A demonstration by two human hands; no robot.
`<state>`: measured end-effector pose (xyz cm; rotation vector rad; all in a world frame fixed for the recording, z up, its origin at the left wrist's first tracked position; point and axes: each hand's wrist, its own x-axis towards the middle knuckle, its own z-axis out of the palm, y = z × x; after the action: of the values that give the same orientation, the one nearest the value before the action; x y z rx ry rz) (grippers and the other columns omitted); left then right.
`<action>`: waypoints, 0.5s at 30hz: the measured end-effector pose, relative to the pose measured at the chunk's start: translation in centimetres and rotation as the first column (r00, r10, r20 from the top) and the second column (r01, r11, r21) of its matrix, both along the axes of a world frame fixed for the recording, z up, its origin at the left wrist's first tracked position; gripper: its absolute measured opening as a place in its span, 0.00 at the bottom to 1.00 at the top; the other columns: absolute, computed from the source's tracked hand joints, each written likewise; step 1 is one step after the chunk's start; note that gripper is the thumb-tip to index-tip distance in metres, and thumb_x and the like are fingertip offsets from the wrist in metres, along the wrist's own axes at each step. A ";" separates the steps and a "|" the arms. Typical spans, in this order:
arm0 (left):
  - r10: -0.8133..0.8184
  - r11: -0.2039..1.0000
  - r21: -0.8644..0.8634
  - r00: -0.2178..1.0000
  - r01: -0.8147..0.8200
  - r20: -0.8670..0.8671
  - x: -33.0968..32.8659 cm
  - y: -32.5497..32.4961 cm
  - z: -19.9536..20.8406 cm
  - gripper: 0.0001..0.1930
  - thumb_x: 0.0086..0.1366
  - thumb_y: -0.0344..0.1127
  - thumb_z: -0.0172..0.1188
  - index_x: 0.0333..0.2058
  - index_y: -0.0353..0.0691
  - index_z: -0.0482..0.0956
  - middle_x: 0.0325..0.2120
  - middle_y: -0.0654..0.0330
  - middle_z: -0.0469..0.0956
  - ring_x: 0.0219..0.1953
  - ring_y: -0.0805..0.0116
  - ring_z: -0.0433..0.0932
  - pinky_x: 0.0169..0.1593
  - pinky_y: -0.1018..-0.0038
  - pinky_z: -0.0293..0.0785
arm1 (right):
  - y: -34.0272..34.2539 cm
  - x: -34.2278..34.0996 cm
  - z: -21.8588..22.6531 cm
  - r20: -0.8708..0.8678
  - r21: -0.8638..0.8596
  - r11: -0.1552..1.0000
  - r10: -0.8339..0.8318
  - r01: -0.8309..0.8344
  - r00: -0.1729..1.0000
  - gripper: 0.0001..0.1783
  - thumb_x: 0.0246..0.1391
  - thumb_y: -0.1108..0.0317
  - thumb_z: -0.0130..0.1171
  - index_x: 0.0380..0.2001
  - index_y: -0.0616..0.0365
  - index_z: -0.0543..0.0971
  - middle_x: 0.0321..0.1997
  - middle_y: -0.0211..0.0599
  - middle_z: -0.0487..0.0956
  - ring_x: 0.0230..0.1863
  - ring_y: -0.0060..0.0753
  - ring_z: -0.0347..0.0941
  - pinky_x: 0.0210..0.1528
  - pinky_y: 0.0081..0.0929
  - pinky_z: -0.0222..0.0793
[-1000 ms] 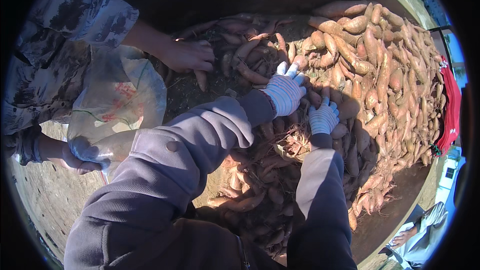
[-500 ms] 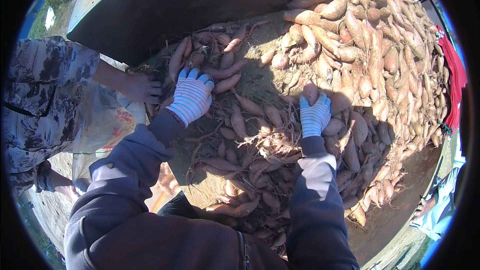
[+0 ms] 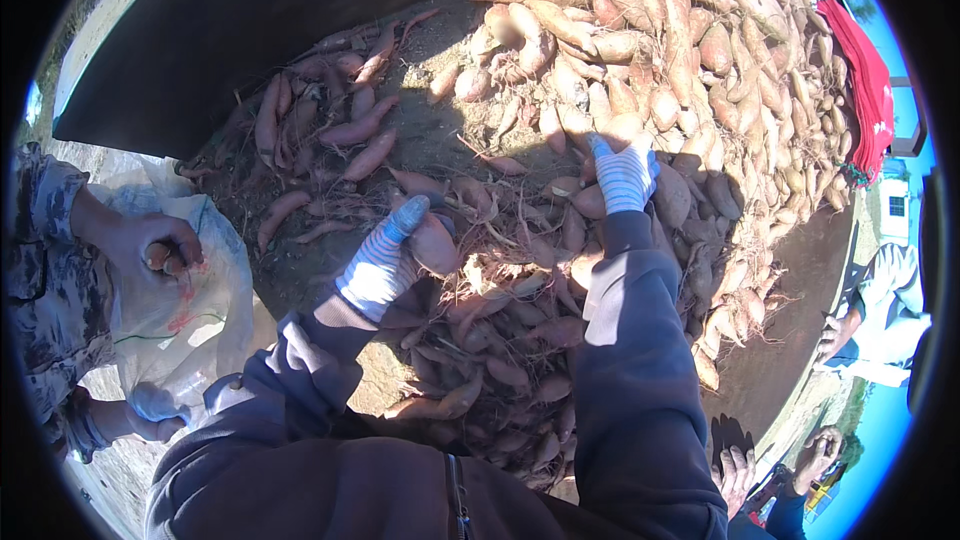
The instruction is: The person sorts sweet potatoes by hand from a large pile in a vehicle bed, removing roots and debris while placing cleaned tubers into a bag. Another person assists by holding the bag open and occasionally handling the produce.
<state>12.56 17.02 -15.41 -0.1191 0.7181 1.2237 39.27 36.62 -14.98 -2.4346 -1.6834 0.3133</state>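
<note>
My left hand (image 3: pixel 385 265), in a blue-and-white striped glove, grips a plump sweet potato (image 3: pixel 436 246) at the near left part of the heap. My right hand (image 3: pixel 626 178), gloved alike, reaches onto the pile, thumb and fingers apart around a pale, sunlit sweet potato (image 3: pixel 623 128). Its palm side is hidden. Below and between my hands lie shaded sweet potatoes tangled with dry roots (image 3: pixel 500 285). A few reddish sweet potatoes (image 3: pixel 370 155) rest apart on the soil beyond my left hand.
A large sunlit sweet potato heap (image 3: pixel 690 50) fills the far right. A dark panel (image 3: pixel 250 20) stands far left. Another person's hand (image 3: pixel 155 240) holds sweet potatoes over a clear plastic bag (image 3: pixel 190 305). More people's hands (image 3: pixel 735 480) show lower right. Red cloth (image 3: pixel 858 80) hangs at the right.
My left hand has come nearer and now holds a sweet potato. My right hand has left a darker sweet potato for a paler one. The person at left has withdrawn a hand to the bag.
</note>
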 end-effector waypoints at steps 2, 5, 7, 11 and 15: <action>-0.036 0.999 -0.014 0.999 0.035 -0.032 0.4 -0.1 0.3 0.16 0.66 0.40 0.60 0.47 0.38 0.74 0.38 0.53 0.79 0.41 0.59 0.80 0.46 0.64 0.79 | 0.1 0.2 -0.7 -0.140 0.083 0.996 0.004 0.008 0.990 0.49 0.37 0.46 0.73 0.58 0.62 0.65 0.56 0.55 0.72 0.59 0.57 0.67 0.60 0.46 0.64; -0.080 0.988 0.116 0.974 0.106 -0.213 -0.2 0.6 2.4 0.18 0.63 0.36 0.60 0.49 0.37 0.71 0.37 0.54 0.78 0.39 0.58 0.79 0.43 0.64 0.79 | -1.1 3.4 -0.4 -0.332 0.349 0.924 -0.037 0.159 0.943 0.54 0.33 0.56 0.78 0.60 0.70 0.62 0.57 0.60 0.71 0.60 0.56 0.67 0.64 0.37 0.61; -0.038 0.984 0.150 0.945 0.091 -0.324 -2.0 0.6 4.3 0.21 0.60 0.34 0.60 0.50 0.36 0.69 0.38 0.55 0.76 0.39 0.58 0.78 0.41 0.65 0.78 | -3.4 6.5 3.0 -0.368 0.470 0.846 -0.074 0.254 0.927 0.57 0.34 0.56 0.77 0.63 0.71 0.58 0.60 0.60 0.68 0.63 0.53 0.65 0.67 0.35 0.58; 0.061 0.966 0.178 0.509 0.185 -0.859 -4.0 0.8 4.1 0.25 0.56 0.31 0.62 0.54 0.36 0.70 0.48 0.60 0.73 0.49 0.68 0.72 0.55 0.74 0.69 | -9.8 16.6 7.8 -0.141 0.555 0.808 -0.146 0.200 0.979 0.52 0.41 0.61 0.73 0.65 0.67 0.56 0.64 0.55 0.65 0.64 0.49 0.63 0.68 0.34 0.56; 0.204 0.778 0.195 0.052 0.597 -0.978 1.8 3.9 7.1 0.28 0.53 0.33 0.64 0.54 0.37 0.70 0.52 0.53 0.72 0.55 0.57 0.71 0.58 0.66 0.69 | -9.4 11.9 8.8 0.171 0.293 0.948 0.076 -0.125 0.982 0.37 0.47 0.68 0.66 0.61 0.59 0.65 0.58 0.50 0.70 0.57 0.50 0.69 0.61 0.42 0.63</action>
<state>14.40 20.93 -8.33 1.5734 1.4500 1.0060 51.16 27.24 -6.20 -2.2011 -1.7712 -0.1241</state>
